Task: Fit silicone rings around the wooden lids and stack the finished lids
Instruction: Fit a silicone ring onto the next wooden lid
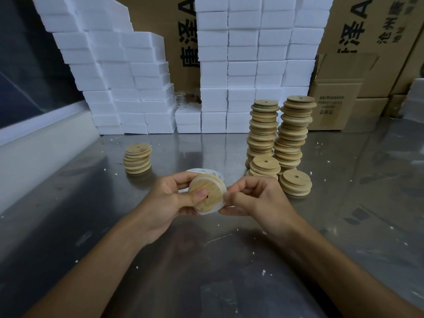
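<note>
Big wall of white foam blocks (241, 65) at the back of a steel table (206, 260). Two tall lid stacks (278, 131) right, short stack (138, 159) left. Left hand (169, 203) clamps a wooden lid (210, 195) above mid-table, right hand (254, 200) pinches what looks like its white silicone ring (223, 191).

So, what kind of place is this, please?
Probably a small packing workshop: tall stacks of wooden lids on a metal table, white foam blocks piled behind, and printed cardboard cartons.
</note>
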### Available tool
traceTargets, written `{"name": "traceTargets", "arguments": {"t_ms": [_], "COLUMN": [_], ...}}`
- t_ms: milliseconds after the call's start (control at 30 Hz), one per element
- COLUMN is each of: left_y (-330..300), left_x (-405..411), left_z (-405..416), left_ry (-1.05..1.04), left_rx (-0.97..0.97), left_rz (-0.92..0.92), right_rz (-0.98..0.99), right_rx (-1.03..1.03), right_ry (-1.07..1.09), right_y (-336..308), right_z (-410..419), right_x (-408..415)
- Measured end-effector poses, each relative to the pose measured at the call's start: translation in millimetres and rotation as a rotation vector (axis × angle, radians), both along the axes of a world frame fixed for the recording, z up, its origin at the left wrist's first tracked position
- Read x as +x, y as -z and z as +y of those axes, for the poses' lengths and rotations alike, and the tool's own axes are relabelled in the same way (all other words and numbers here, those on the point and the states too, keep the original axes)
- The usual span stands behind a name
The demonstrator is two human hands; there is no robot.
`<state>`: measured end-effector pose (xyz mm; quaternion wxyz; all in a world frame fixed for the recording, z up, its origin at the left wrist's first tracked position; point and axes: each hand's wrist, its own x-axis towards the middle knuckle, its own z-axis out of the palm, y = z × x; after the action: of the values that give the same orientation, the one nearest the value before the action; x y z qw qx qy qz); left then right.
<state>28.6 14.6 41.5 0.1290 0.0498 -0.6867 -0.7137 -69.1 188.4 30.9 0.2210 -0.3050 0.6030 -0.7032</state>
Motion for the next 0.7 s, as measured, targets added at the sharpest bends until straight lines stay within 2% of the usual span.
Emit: {"name": "traceTargets", "arguments": {"t_ms": [300, 467, 533, 667, 700], "left_y": [5, 9, 10, 13, 13], "left_x": [-6, -8, -8, -10, -10], "left_z": [7, 9, 9, 11, 12], "left_ry": [-0.137, -0.143, -0.15, -0.22, -0.226], "left_rx": [0.136, 0.201, 0.128, -0.325, -0.38], "left_rz": [0.007, 0.007, -0.002, 0.066, 0.083], "right_rz": [0.059, 0.05, 0.084, 0.364, 0.429], "right_rx": [-0.001, -0.031, -0.007, 0.146, 0.174], "right_ry": [0.1, 0.132, 0.144, 0.203, 0.212], "right_y": [7, 9, 11, 15, 16], "right_z": [-6, -7, -7, -6, -6], "right_x": [3, 2, 0, -3, -4]}}
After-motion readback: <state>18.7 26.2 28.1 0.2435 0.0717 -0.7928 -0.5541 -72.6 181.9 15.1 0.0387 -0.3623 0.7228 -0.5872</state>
